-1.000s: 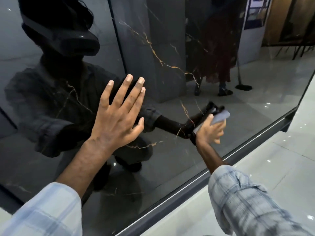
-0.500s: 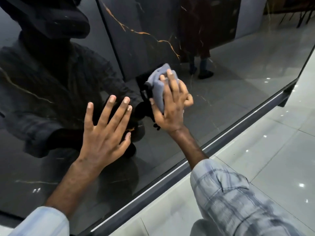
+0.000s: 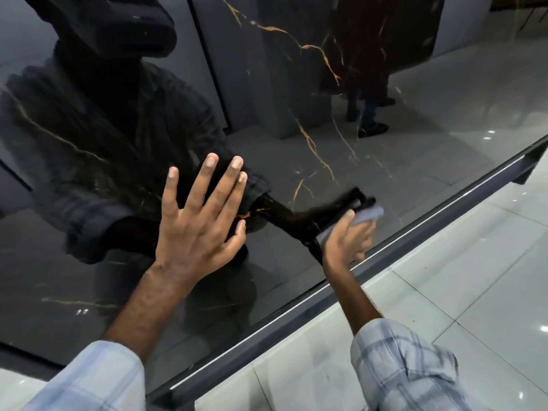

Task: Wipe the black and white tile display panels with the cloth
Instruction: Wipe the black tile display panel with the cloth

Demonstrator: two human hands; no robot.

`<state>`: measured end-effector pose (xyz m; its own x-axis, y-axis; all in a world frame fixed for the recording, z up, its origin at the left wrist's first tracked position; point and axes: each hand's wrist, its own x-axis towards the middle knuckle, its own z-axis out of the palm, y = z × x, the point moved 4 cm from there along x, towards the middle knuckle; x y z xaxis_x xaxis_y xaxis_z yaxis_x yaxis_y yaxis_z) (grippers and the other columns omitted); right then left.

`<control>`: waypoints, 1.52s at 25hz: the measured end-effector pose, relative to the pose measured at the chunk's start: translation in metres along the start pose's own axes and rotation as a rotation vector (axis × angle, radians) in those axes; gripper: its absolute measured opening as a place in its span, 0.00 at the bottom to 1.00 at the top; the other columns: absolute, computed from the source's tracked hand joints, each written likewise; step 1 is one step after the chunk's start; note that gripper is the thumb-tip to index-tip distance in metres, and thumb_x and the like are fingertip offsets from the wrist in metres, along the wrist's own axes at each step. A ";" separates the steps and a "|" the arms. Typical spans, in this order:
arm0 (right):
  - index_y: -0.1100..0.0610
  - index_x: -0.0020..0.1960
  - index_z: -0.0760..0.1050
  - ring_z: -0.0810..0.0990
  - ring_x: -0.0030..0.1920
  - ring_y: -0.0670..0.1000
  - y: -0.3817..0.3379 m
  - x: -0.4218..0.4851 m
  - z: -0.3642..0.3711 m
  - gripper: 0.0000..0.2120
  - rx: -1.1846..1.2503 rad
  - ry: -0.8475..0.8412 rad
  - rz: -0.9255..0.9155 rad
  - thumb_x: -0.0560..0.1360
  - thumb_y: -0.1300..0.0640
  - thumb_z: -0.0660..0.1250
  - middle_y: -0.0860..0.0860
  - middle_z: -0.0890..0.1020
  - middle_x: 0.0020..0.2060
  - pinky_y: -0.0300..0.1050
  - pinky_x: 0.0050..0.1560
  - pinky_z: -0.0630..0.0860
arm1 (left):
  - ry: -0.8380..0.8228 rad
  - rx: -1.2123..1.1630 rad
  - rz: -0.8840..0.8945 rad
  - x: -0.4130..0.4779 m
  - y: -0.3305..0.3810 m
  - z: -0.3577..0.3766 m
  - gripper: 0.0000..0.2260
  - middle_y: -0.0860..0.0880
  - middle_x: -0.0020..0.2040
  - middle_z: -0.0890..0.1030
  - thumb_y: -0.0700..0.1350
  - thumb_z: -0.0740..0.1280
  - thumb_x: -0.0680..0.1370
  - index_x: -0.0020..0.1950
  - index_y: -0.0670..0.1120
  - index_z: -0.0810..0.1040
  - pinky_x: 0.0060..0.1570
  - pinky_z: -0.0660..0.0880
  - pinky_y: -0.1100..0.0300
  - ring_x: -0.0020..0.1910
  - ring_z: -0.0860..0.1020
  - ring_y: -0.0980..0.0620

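Right hand [image 3: 347,240], gripping the cloth [image 3: 367,214], slid down the panel [image 3: 394,173] toward its edge; left hand [image 3: 198,229] stays splayed.

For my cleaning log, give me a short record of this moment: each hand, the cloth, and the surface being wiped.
surface: glossy black panel with gold veins
left hand: flat on the panel, fingers spread
right hand: holds the grey cloth low on the panel, near the bottom frame
grey cloth: pressed to the panel, motion-blurred
floor: pale glossy tiles
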<state>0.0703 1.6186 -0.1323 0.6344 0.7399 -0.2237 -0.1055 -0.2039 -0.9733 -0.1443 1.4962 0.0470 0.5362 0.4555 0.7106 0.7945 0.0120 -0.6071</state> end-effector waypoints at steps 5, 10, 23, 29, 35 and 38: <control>0.54 0.82 0.56 0.58 0.78 0.60 -0.090 -0.062 0.004 0.33 -0.010 -0.088 -1.039 0.82 0.45 0.62 0.55 0.57 0.82 0.49 0.78 0.54 | 0.016 -0.012 0.002 -0.001 -0.001 0.000 0.32 0.45 0.83 0.62 0.54 0.65 0.80 0.82 0.43 0.65 0.77 0.52 0.31 0.82 0.59 0.39; 0.50 0.84 0.51 0.58 0.79 0.63 0.023 0.013 0.009 0.38 -0.028 -0.038 -0.172 0.81 0.34 0.55 0.56 0.58 0.82 0.69 0.76 0.57 | 0.025 -0.009 -0.004 -0.001 -0.001 0.000 0.30 0.45 0.83 0.63 0.53 0.65 0.80 0.81 0.43 0.68 0.78 0.51 0.32 0.82 0.60 0.40; 0.54 0.83 0.49 0.57 0.79 0.58 -0.067 -0.090 0.018 0.38 -0.033 -0.050 -0.810 0.80 0.40 0.56 0.48 0.53 0.82 0.57 0.71 0.55 | -0.048 -0.068 -0.072 -0.028 -0.012 -0.018 0.33 0.44 0.84 0.59 0.56 0.65 0.80 0.82 0.43 0.66 0.76 0.48 0.33 0.83 0.56 0.42; 0.58 0.83 0.57 0.62 0.80 0.61 0.060 -0.035 0.018 0.36 0.106 0.072 0.195 0.84 0.37 0.53 0.58 0.64 0.81 0.67 0.78 0.56 | -0.025 -0.015 -0.077 -0.031 -0.008 -0.003 0.33 0.45 0.83 0.61 0.56 0.65 0.80 0.82 0.43 0.65 0.77 0.45 0.32 0.83 0.56 0.39; 0.60 0.84 0.52 0.61 0.79 0.62 0.022 -0.066 0.026 0.37 -0.016 0.095 0.066 0.83 0.39 0.48 0.58 0.61 0.82 0.64 0.76 0.56 | 0.004 -0.014 -0.082 -0.030 -0.005 -0.003 0.32 0.45 0.83 0.63 0.56 0.65 0.80 0.81 0.43 0.66 0.77 0.46 0.32 0.82 0.58 0.38; 0.58 0.83 0.50 0.58 0.79 0.59 -0.047 -0.100 0.026 0.38 -0.007 -0.002 -0.628 0.80 0.40 0.54 0.52 0.55 0.82 0.58 0.73 0.55 | 0.014 0.012 -0.088 -0.033 -0.005 -0.002 0.33 0.44 0.82 0.63 0.56 0.66 0.80 0.81 0.43 0.67 0.77 0.46 0.32 0.82 0.59 0.38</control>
<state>-0.0077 1.5711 -0.0656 0.5721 0.7215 0.3901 0.2916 0.2657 -0.9189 -0.1650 1.4794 0.0276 0.4681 0.4397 0.7665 0.8354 0.0626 -0.5461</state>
